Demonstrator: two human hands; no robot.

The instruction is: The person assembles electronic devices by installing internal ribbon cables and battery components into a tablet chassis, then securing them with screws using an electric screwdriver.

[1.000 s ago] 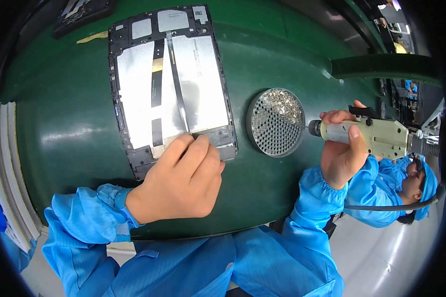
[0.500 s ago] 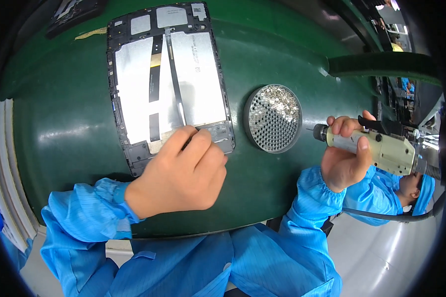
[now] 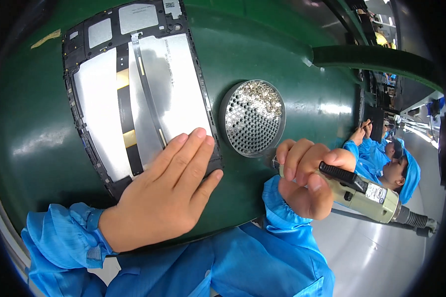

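Observation:
My left hand (image 3: 171,190) lies flat, fingers stretched out, over the near end of an open tablet housing (image 3: 183,84). Silver plates and dark ribbon cables (image 3: 146,84) show on the housing, while its near edge is partly hidden under the hand. To the right, my right hand (image 3: 309,173) is wrapped round a cream-coloured electric screwdriver (image 3: 371,198) with a black lever. The tool lies nearly level, its nose toward the left and its tip hard to make out. Between tablet and screwdriver stands a round grey screw tray (image 3: 255,119), perforated, with small silver screws (image 3: 262,96) heaped at its far side.
The green work mat (image 3: 34,114) covers the bench. A dark green curved bar (image 3: 376,59) crosses at the far right. A co-worker in a blue cap and sleeves (image 3: 369,153) sits to the right, near the screwdriver's cable (image 3: 416,220).
My left hand has gone from a closed pinch to lying flat on the tablet. My right hand has brought the screwdriver left and nearer. The whole view has shifted somewhat.

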